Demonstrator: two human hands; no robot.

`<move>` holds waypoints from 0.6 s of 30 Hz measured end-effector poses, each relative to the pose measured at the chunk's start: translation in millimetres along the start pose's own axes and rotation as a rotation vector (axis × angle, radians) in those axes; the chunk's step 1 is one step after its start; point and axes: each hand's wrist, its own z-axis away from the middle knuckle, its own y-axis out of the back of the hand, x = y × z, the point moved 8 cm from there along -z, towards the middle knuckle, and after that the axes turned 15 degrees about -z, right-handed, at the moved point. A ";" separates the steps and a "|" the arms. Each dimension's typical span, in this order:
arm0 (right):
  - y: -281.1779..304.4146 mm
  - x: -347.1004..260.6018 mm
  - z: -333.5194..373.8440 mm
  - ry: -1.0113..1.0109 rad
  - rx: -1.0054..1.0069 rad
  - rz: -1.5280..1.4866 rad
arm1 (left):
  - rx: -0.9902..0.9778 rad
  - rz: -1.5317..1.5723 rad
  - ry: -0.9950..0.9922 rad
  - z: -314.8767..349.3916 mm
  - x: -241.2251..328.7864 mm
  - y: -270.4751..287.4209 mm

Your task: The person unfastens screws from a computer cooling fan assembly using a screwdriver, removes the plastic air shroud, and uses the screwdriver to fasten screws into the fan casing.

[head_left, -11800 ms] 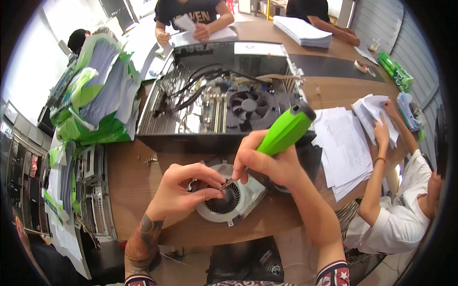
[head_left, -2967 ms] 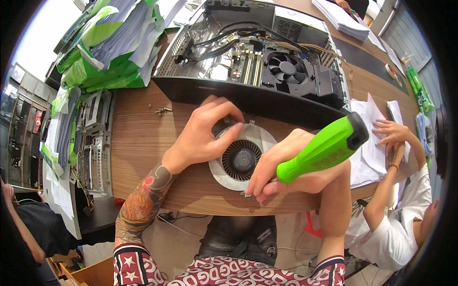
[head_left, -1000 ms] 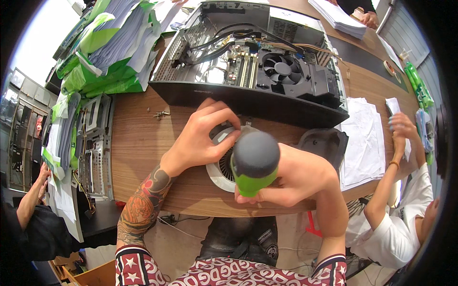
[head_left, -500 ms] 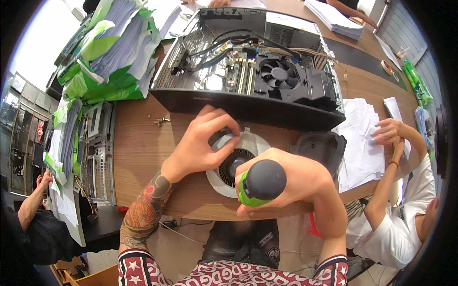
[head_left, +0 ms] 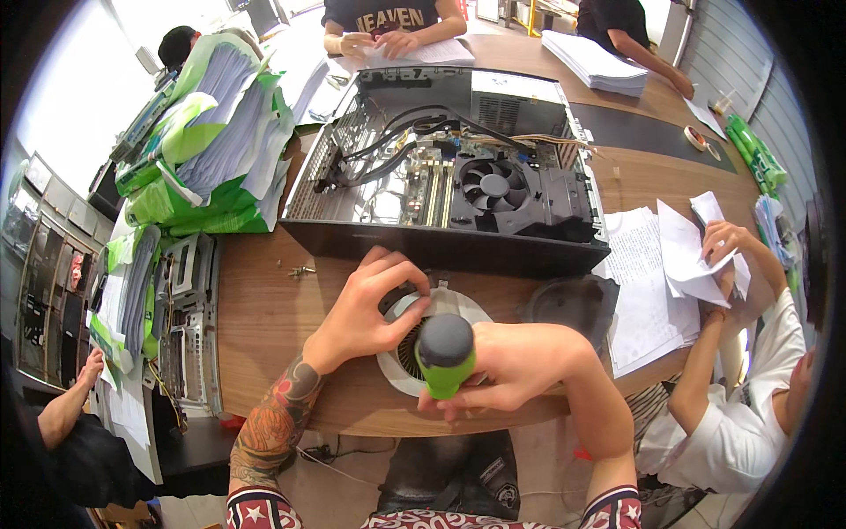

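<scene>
A round grey blower fan (head_left: 401,370) lies on the wooden table (head_left: 260,322) near its front edge. My left hand (head_left: 370,304) rests on the fan's top left rim and holds it down. My right hand (head_left: 520,366) grips a green screwdriver (head_left: 445,353) with a black cap. The tool stands nearly upright over the fan, its tip hidden beneath the handle. Behind the fan sits an open black computer case (head_left: 441,185) with a cooling fan and cables inside.
A few loose screws (head_left: 300,271) lie left of my left hand. A black cover (head_left: 568,304) sits to the right of the fan. Green-wrapped paper stacks (head_left: 211,141) stand at the left. A person in white (head_left: 731,388) handles papers at the right; others sit across.
The screwdriver went from slanting right to standing nearly upright over the fan. My left hand stays on the fan's rim. The view has tilted up a little.
</scene>
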 end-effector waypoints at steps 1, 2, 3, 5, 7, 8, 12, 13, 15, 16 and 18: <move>0.4 0.7 0.1 0.001 0.001 0.002 | 0.002 0.000 0.009 0.2 -0.2 0.3; 1.1 1.0 0.5 0.007 0.006 0.004 | 0.003 0.001 0.004 -0.4 1.0 0.3; 1.7 1.3 0.7 0.013 0.009 0.005 | 0.000 0.002 0.011 -0.5 1.2 0.2; 4.3 3.8 -0.1 0.002 0.035 0.060 | -0.003 0.005 0.016 -1.4 1.1 -0.1; 6.1 3.8 -1.3 -0.011 0.059 0.111 | -0.002 0.003 0.004 -1.7 2.1 -1.0; 7.6 1.4 -3.1 -0.019 0.081 0.114 | -0.001 0.004 0.003 -1.8 2.1 -0.5; 7.9 -0.5 -6.2 0.047 0.095 0.173 | 0.004 0.016 -0.003 -0.2 -0.5 -1.2; 8.2 -0.7 -6.9 0.046 0.091 0.170 | 0.012 0.015 -0.010 0.2 -1.5 -0.4; 7.0 -4.0 -5.4 0.110 0.081 0.177 | -0.005 0.004 -0.049 1.9 0.1 -0.9; 8.9 -5.2 -6.6 0.096 0.095 0.191 | -0.004 -0.006 -0.026 1.8 -4.6 -2.8; 11.6 -7.0 -7.2 0.072 0.121 0.178 | 0.008 0.003 -0.053 1.8 -4.6 -3.0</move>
